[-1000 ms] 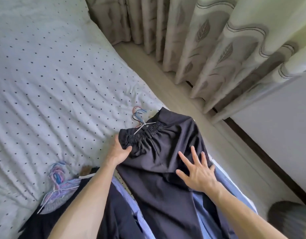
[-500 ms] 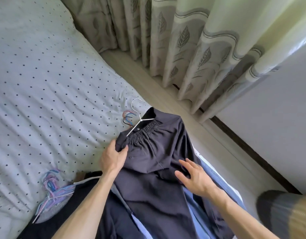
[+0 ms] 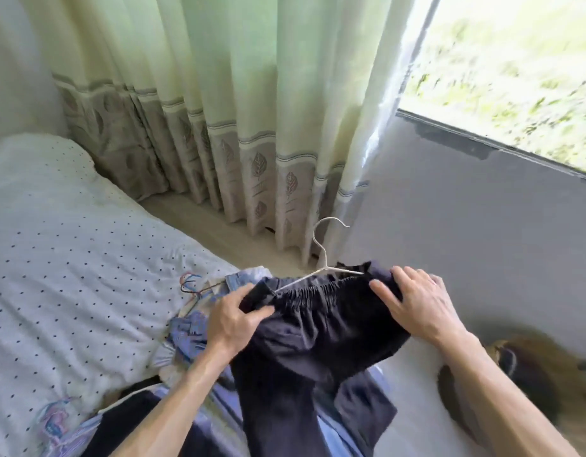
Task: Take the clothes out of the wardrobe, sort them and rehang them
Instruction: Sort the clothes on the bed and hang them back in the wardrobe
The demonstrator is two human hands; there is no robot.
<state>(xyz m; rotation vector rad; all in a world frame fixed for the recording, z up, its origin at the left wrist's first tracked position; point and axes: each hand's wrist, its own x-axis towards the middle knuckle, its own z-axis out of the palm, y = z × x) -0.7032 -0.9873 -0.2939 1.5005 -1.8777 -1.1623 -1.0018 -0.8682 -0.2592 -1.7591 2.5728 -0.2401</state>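
Observation:
Dark navy trousers (image 3: 305,351) with an elastic waistband hang on a white wire hanger (image 3: 321,258), lifted above the bed. My left hand (image 3: 234,319) grips the left end of the waistband. At the right end, my right hand (image 3: 413,303) holds the waistband, fingers laid over the fabric and curled at its far edge. The hanger's hook points up toward the curtain. Under the trousers lie more clothes on the bed: a light blue patterned garment (image 3: 189,328) and dark garments (image 3: 143,420), with coloured hangers (image 3: 191,283) beside them.
The bed (image 3: 70,258) with a dotted white cover fills the left. A long curtain (image 3: 219,127) hangs behind, with a strip of floor (image 3: 219,232) between it and the bed. A grey wall (image 3: 483,225) and window are at right. A blurred brown object (image 3: 532,374) sits at lower right.
Both hands have raised the trousers and hanger off the pile on the bed. My right hand moved from the trouser leg up to the waistband. The view tilted upward toward the window.

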